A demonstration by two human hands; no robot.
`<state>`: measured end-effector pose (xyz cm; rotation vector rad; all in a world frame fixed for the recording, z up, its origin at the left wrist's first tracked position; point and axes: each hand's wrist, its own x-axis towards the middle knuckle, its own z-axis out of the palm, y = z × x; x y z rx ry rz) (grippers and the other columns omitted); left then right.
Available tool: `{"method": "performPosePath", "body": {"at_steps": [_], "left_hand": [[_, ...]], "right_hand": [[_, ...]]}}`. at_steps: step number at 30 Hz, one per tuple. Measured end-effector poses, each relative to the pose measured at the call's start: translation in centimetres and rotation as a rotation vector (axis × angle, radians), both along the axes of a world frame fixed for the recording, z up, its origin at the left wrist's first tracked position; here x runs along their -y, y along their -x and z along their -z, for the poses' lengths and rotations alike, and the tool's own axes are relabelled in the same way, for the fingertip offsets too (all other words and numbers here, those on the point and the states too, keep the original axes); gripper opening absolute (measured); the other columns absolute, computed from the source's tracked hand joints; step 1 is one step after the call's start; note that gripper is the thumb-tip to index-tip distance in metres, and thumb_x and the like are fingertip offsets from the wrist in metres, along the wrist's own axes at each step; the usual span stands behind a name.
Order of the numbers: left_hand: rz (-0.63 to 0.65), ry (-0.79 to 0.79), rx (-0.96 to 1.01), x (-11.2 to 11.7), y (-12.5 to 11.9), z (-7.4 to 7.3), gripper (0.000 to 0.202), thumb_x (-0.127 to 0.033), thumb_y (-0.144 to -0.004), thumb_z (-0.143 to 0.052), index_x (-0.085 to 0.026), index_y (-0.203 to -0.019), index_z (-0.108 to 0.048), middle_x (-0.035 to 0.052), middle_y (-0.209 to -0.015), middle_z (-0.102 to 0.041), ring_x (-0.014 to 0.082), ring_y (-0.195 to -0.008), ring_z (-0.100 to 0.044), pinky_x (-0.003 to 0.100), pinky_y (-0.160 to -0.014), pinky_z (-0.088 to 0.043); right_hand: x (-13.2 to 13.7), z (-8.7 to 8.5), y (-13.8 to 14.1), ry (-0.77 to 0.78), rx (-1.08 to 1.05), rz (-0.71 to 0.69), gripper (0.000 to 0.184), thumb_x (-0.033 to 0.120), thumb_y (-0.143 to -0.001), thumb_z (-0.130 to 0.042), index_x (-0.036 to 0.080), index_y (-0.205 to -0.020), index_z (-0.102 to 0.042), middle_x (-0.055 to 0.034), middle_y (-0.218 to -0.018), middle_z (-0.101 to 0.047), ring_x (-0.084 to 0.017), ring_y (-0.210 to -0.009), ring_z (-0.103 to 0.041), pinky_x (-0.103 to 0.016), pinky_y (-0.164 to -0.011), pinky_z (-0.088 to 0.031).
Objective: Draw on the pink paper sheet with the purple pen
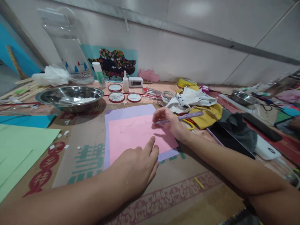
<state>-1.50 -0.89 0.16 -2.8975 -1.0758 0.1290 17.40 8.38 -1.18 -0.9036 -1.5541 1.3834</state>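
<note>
A sheet of pink paper [131, 134] lies on a slightly larger lilac sheet [131, 112], with faint pencil-like lines on its upper part. My left hand [138, 162] rests on the pink paper's lower part, its index finger stretched out toward the upper right. At the right side of the sheet, my right hand [170, 123] is closed around a purple pen [191, 116], whose rear end points right. Just behind this hand show the yellow handles of what look like scissors [188, 123].
A steel bowl [70, 107] stands back left, near green paper [25, 150]. Small red-rimmed dishes [116, 97], a glue stick [98, 75] and a water jug [70, 53] line the wall. Right lie cloths [206, 115], a dark phone-like slab [231, 137] and a white device [267, 148].
</note>
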Motion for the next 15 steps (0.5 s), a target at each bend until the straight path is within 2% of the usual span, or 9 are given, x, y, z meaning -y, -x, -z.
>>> {"method": "performPosePath", "body": {"at_steps": [3, 6, 11, 15], "left_hand": [[-0.002, -0.018, 0.008, 0.02, 0.04, 0.13, 0.048, -0.03, -0.102, -0.028, -0.011, -0.14, -0.051, 0.0246, -0.154, -0.041, 0.0259, -0.075, -0.074, 0.04, -0.054, -0.06], [0.003, -0.029, 0.009, 0.04, 0.05, 0.2, 0.048, -0.029, -0.102, -0.028, -0.011, -0.14, -0.051, 0.024, -0.153, -0.042, 0.026, -0.077, -0.074, 0.04, -0.055, -0.06], [0.009, -0.029, 0.003, 0.07, 0.0, 0.11, 0.047, -0.029, -0.102, -0.029, -0.01, -0.139, -0.051, 0.0254, -0.152, -0.044, 0.0259, -0.077, -0.074, 0.038, -0.055, -0.06], [0.012, -0.043, -0.008, 0.11, 0.01, 0.11, 0.048, -0.03, -0.102, -0.027, -0.009, -0.138, -0.051, 0.0265, -0.152, -0.043, 0.0253, -0.076, -0.073, 0.037, -0.054, -0.059]], "right_hand": [[0.12, 0.04, -0.36, -0.129, 0.151, 0.064, 0.023, 0.042, -0.097, -0.047, 0.021, -0.089, -0.053, 0.0035, -0.068, -0.05, -0.01, -0.056, -0.047, -0.022, -0.052, -0.042], [0.09, -0.03, -0.58, -0.09, 0.239, 0.018, 0.011, 0.031, -0.091, -0.056, 0.022, -0.088, -0.05, 0.0072, -0.06, -0.047, -0.008, -0.047, -0.043, -0.02, -0.044, -0.033], [-0.03, 0.14, -0.28, -0.058, 0.267, 0.064, 0.023, 0.035, -0.085, -0.065, 0.021, -0.079, -0.048, 0.0044, -0.062, -0.056, -0.008, -0.048, -0.049, -0.019, -0.042, -0.034], [-0.03, 0.33, -0.16, -0.047, 0.25, 0.116, 0.028, 0.037, -0.085, -0.067, 0.022, -0.076, -0.045, 0.0058, -0.057, -0.055, -0.007, -0.043, -0.045, -0.019, -0.04, -0.034]]}}
